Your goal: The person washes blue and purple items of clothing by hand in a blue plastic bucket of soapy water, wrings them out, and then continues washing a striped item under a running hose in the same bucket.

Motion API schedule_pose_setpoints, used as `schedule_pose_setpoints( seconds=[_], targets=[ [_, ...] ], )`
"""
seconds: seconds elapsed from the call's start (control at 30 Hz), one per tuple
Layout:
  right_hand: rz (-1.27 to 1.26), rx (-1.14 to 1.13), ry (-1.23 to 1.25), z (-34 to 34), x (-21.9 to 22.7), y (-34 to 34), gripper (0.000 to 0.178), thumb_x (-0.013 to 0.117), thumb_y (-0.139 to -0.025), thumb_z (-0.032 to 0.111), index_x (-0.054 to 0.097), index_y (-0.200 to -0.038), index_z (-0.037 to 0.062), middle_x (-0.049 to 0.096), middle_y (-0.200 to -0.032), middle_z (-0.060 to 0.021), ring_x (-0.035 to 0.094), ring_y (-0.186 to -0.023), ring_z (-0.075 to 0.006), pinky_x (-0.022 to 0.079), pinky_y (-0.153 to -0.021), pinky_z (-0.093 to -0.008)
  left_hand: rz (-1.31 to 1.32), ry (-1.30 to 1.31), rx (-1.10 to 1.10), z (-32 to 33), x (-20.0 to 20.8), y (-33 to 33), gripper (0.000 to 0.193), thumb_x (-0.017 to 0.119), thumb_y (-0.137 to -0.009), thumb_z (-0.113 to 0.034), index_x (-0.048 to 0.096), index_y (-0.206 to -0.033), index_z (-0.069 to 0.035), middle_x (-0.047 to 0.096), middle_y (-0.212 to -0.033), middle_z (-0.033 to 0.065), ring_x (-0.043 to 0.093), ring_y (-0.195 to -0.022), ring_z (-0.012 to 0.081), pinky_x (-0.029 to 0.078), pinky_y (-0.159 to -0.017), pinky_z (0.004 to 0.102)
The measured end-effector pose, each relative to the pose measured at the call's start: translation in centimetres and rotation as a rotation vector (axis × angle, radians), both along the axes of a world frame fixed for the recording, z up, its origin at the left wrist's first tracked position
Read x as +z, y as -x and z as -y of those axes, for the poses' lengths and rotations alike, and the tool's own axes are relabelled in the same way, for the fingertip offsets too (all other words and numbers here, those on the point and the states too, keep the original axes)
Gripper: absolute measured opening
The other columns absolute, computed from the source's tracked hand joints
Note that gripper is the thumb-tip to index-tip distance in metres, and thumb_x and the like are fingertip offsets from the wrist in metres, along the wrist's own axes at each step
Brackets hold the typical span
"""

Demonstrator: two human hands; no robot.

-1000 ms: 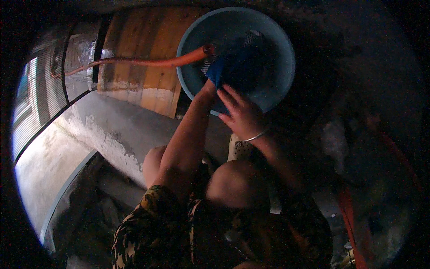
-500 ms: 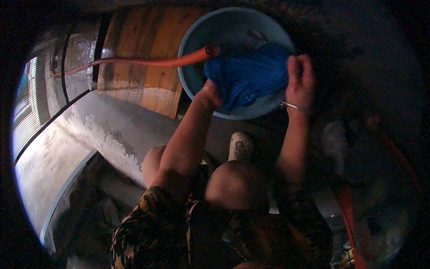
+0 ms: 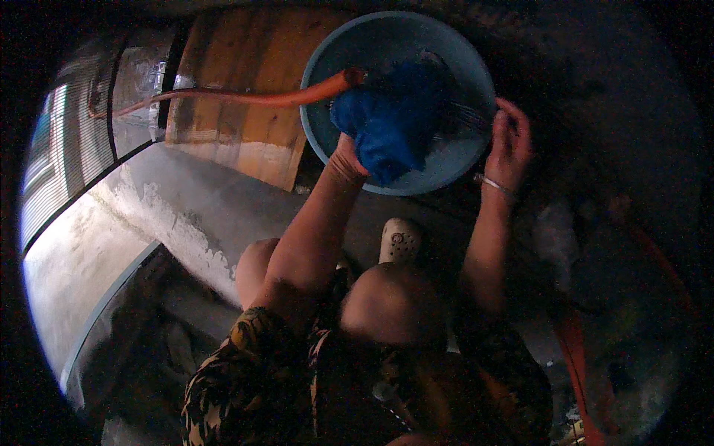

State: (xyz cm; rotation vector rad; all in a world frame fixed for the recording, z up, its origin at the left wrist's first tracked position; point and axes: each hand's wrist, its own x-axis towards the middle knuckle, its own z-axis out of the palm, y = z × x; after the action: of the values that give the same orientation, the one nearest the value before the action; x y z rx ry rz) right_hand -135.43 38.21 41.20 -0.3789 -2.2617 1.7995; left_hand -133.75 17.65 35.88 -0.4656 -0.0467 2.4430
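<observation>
A round light-blue plastic basin (image 3: 416,37) sits on the ground ahead of my knees. Inside it lies a bunched wet blue cloth (image 3: 390,123). My left hand (image 3: 348,157) is closed on the cloth's lower left part at the basin's near rim. My right hand (image 3: 507,141), with a bangle on the wrist, grips the basin's right rim. An orange hose (image 3: 297,97) runs in from the left, its end resting over the basin's left edge beside the cloth.
A wooden board (image 3: 245,89) leans behind the basin at the left. A concrete ledge (image 3: 171,223) slopes along the left. A light-coloured clog (image 3: 400,239) shows by my knees. Another orange hose (image 3: 576,349) lies at the dark right.
My right hand left the cloth and moved right onto the basin's rim. The cloth was spread wide, and is now bunched by my left hand.
</observation>
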Motion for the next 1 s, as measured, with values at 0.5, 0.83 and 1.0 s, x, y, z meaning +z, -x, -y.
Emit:
schedule_pose_setpoints(
  seconds=[0.5, 0.83, 1.0],
  targets=[
    [0.131, 0.247, 0.326, 2.6, 2.5, 2.8, 0.042, 0.051, -0.079, 0.038, 0.050, -0.107, 0.0070, 0.054, -0.101, -0.0084, 0.052, -0.086, -0.0203, 0.042, -0.078, -0.0348, -0.120, -0.174, 0.148, -2.1, 4.7, 2.2, 0.045, 0.042, -0.083, -0.035, 0.039, -0.121, -0.010, 0.043, -0.121, 0.0096, 0.044, -0.108, 0.0290, 0.035, -0.093, 0.0417],
    [0.198, 0.265, -0.150, 6.0, -9.5, 1.2, 0.034, 0.054, -0.077, 0.014, 0.049, -0.111, 0.0099, 0.046, -0.117, -0.0110, 0.044, -0.106, -0.0268, 0.036, -0.087, -0.0361, 0.271, 0.537, 0.075, -2.1, 2.1, 2.7, 0.048, 0.047, -0.079, -0.037, 0.043, -0.115, -0.006, 0.047, -0.116, 0.0119, 0.045, -0.103, 0.0284, 0.035, -0.090, 0.0397],
    [0.211, 0.034, 0.392, 5.0, -9.4, 4.2, 0.030, 0.050, -0.080, 0.018, 0.050, -0.109, 0.0101, 0.046, -0.117, -0.0096, 0.047, -0.102, -0.0288, 0.041, -0.079, -0.0388, 0.101, 1.097, -0.158, -0.6, -0.7, 1.7, 0.040, 0.042, -0.082, -0.030, 0.043, -0.112, -0.005, 0.049, -0.108, 0.0122, 0.048, -0.095, 0.0279, 0.039, -0.083, 0.0404]
  ],
)
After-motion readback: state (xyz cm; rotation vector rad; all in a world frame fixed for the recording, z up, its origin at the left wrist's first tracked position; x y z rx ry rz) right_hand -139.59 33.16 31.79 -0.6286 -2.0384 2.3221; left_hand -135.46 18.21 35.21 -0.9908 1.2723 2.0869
